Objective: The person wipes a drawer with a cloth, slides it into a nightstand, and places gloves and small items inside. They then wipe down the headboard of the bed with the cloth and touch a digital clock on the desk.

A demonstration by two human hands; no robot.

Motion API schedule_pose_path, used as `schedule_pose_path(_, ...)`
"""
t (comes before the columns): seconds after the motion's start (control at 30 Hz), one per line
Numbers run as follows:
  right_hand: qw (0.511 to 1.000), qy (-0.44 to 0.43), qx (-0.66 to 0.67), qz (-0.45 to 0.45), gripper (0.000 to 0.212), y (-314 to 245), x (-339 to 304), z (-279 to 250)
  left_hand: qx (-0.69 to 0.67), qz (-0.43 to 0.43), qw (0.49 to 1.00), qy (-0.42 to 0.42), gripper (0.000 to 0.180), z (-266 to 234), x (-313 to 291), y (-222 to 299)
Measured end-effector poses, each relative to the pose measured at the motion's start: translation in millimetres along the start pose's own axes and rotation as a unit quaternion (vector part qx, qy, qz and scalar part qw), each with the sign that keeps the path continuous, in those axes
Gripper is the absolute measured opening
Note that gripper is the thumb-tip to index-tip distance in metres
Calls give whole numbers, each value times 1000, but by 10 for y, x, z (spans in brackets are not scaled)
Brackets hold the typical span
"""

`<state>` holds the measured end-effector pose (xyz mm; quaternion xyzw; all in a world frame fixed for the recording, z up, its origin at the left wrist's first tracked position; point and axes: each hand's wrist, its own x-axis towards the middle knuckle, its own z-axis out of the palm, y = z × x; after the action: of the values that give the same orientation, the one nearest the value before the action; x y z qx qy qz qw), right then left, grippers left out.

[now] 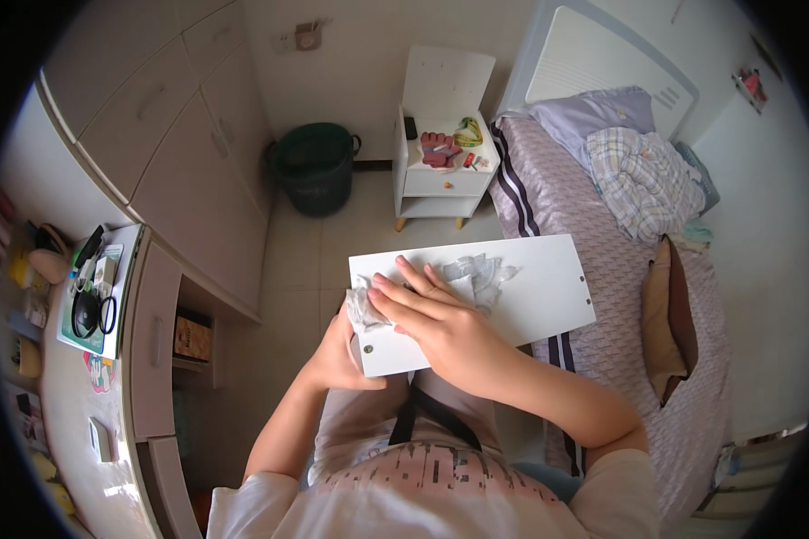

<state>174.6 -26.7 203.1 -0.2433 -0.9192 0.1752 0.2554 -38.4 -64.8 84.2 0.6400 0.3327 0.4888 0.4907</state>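
Observation:
A white rectangular board (548, 287) lies across in front of me above my lap, with small holes along its right end and a round metal fitting near its lower left corner. My left hand (337, 350) grips the board's left end, thumb along its near edge. My right hand (431, 319) lies on top with its fingers stretched and spread. Under and beside those fingers is crumpled white tissue (364, 312). More thin, greyish, damp-looking tissue (485, 277) spreads over the middle of the board. Whether it is one piece or two, I cannot tell.
A white nightstand (427, 184) with its top panel raised holds pink gloves (440, 150). Left of it stands a dark green bin (315, 171). A bed (566, 207) runs along the right, with a brown cushion (667, 323). A cluttered desk (108, 395) is at left.

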Motion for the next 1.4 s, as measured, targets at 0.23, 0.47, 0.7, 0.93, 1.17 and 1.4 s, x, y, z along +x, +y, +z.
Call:
schedule_pose_path(0.23,992,32,-93,77,28,100,-498,-610,36,37,998,38,100,34,81,125)
schedule_pose_path(0.47,999,2,27,-43,28,-240,-150,-286,43,61,997,11,108,123,145,157)
schedule_pose_path(0.7,995,90,38,10,17,275,675,-22,74,27,997,11,120,66,85,160)
schedule_pose_path(0.93,997,58,16,-49,20,-442,113,48,117,116,986,23,111,78,128,179)
schedule_pose_path(1.17,997,55,-32,-45,32,-115,-299,-379,27,71,997,22,107,-31,56,195)
schedule_pose_path(1.4,994,81,-12,-79,27,-187,-143,-176,66,38,997,-15,112,17,156,212)
